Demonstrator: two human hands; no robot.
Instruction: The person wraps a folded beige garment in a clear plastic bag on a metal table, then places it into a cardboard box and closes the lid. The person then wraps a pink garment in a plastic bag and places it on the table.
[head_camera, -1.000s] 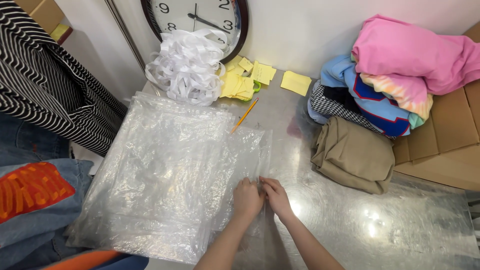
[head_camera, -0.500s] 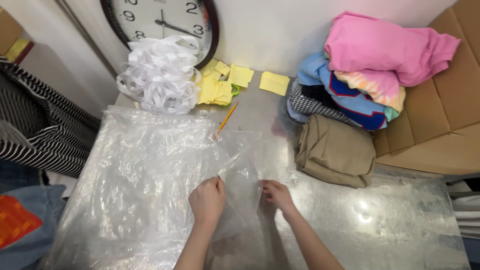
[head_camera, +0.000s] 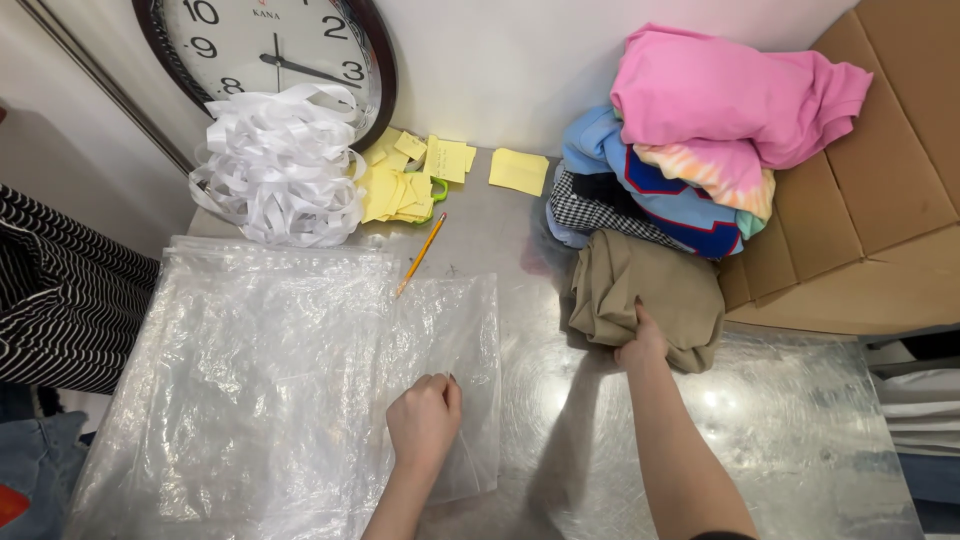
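Note:
My left hand (head_camera: 424, 424) is closed on the edge of a clear plastic bag (head_camera: 440, 330) that lies on top of a stack of clear plastic bags (head_camera: 230, 390) on the metal table (head_camera: 790, 440). My right hand (head_camera: 642, 345) reaches to the right and grips the near edge of a folded khaki garment (head_camera: 645, 285). That garment lies in front of a pile of folded clothes: a pink one (head_camera: 730, 95) on top, a blue one (head_camera: 650, 185) and a checked one (head_camera: 600, 215) beneath.
A heap of white ribbon (head_camera: 280, 165), yellow paper notes (head_camera: 420, 170) and a pencil (head_camera: 420, 255) lie at the table's back, under a round wall clock (head_camera: 265, 45). Flat cardboard (head_camera: 880, 180) stands at the right. Striped cloth (head_camera: 60, 290) hangs at the left.
My hands have parted: the right one left the plastic bag and moved right to take hold of the khaki garment. The left stays on the bag. The camera view shifted right.

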